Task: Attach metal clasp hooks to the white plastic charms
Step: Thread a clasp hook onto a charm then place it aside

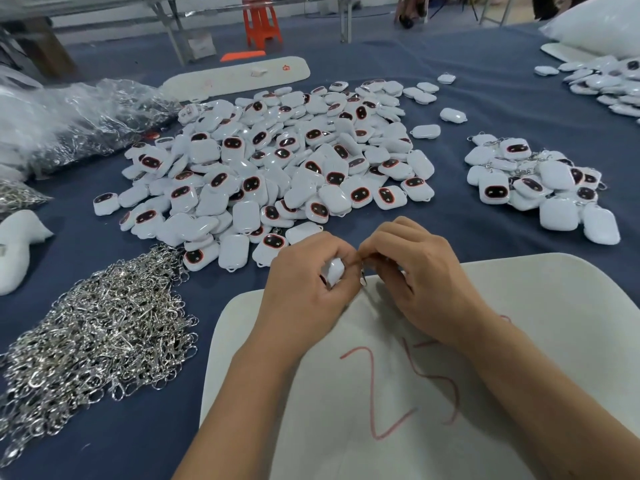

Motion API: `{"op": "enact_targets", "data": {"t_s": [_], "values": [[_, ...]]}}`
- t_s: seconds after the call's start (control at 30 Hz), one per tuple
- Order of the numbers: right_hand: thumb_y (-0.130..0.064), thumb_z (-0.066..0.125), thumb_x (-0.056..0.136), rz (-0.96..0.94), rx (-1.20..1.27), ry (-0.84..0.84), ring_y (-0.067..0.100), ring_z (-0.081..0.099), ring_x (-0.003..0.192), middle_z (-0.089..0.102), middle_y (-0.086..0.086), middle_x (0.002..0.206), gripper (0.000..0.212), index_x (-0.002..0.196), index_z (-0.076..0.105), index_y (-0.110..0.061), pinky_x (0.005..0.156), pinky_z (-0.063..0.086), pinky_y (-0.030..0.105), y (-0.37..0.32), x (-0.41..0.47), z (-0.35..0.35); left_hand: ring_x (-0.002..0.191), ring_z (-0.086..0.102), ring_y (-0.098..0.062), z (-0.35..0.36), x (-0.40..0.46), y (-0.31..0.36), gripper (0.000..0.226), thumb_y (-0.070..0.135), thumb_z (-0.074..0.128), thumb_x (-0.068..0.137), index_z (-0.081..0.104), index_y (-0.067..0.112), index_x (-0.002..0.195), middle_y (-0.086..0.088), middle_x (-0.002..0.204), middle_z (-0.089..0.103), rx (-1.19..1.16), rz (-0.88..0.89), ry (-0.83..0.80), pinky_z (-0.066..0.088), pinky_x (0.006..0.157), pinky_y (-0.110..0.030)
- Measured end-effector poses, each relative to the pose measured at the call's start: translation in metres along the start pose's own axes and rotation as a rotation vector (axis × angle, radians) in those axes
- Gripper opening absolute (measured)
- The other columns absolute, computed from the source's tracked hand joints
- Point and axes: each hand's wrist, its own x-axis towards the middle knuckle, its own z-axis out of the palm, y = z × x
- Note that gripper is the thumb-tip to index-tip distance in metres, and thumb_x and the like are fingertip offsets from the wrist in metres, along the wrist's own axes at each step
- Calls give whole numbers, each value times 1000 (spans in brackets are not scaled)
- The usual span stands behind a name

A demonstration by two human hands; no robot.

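Both hands meet: left hand [304, 271] fingers grip charm [334, 271], right hand [412, 268] fingers pinch clasp hook [363, 277] beside it.

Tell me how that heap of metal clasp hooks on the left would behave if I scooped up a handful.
The heap of metal clasp hooks looks interlocked, so a handful would probably drag tangled strands along rather than come away cleanly. The hooks look thin and wiry, so likely light singly, though a clump may feel weighty. Their shiny finish suggests loose ones could slip between fingers.
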Motion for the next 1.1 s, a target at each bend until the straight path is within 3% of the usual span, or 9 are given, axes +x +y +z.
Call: {"op": "enact_targets", "data": {"t_s": [0.13, 0.27, 0.53, 0.7, 0.83, 0.93, 1.0, 1.1], "values": [[15, 64, 89, 28, 38, 78, 21, 53, 81, 63, -2, 87, 22, 94, 70, -6, 71, 46, 30, -2, -1, 0, 77, 59, -13, 2, 0, 6, 12, 9, 67, 79, 65, 21, 80, 12, 79, 64, -10, 21, 76, 41, 67, -20], [11, 63, 92, 68, 93, 196, 23, 57, 84, 62, 0, 88, 17, 92, 67, -5, 73, 48, 33, -9, -2, 2, 77, 59, -19, 4, -1, 9, 11, 8, 67, 82, 65, 19, 81, 8, 80, 62, -72, 48, 161, 44, 67, -31], [2, 63, 95, 57, 100, 353, 25, 62, 82, 67, 3, 89, 9, 90, 70, -1, 71, 51, 37, -15, -2, 4, 78, 58, -15, 9, 0, 15, 18, 1, 69, 87, 65, 17, 82, 11, 81, 61, -89, 100, 259, 41, 64, -28], [3, 71, 92, 43, 65, 392, 21, 62, 83, 68, 0, 90, 7, 90, 73, -3, 67, 53, 30, -17, -3, 8, 74, 61, -12, 19, -2, 18, 16, 8, 71, 86, 71, 22, 80, 9, 79, 69, -251, -119, 348, 39, 65, -20], [0, 76, 92, 47, 98, 311, 16, 63, 85, 71, -3, 93, 7, 95, 78, -7, 66, 55, 31, -14, -3, 10, 73, 65, -6, 20, -1, 16, 18, 9, 72, 86, 74, 24, 76, 9, 79, 73, -414, -318, 387, 47, 69, -26], [-11, 74, 95, 152, 208, 306, 17, 68, 86, 72, -9, 96, 4, 99, 76, -12, 65, 57, 34, -12, -5, 12, 78, 66, -8, 13, 1, 14, 17, 8, 73, 87, 73, 23, 78, 9, 80, 72, -277, -191, 347, 44, 69, -20], [-17, 69, 97, 290, 388, 277, 21, 71, 95, 74, -10, 102, 14, 110, 75, -18, 66, 60, 38, -12, -5, 13, 81, 66, -15, 10, 2, 13, 14, 6, 72, 86, 71, 18, 79, 9, 81, 69, -144, -39, 335, 45, 72, -22], [-5, 67, 100, 348, 590, 204, 15, 71, 93, 76, -3, 105, 20, 113, 76, -18, 67, 57, 27, -10, -3, 12, 79, 65, -18, 10, 2, 11, 12, 0, 72, 83, 71, 11, 78, 4, 80, 67, -113, 74, 329, 48, 72, -29]]}}
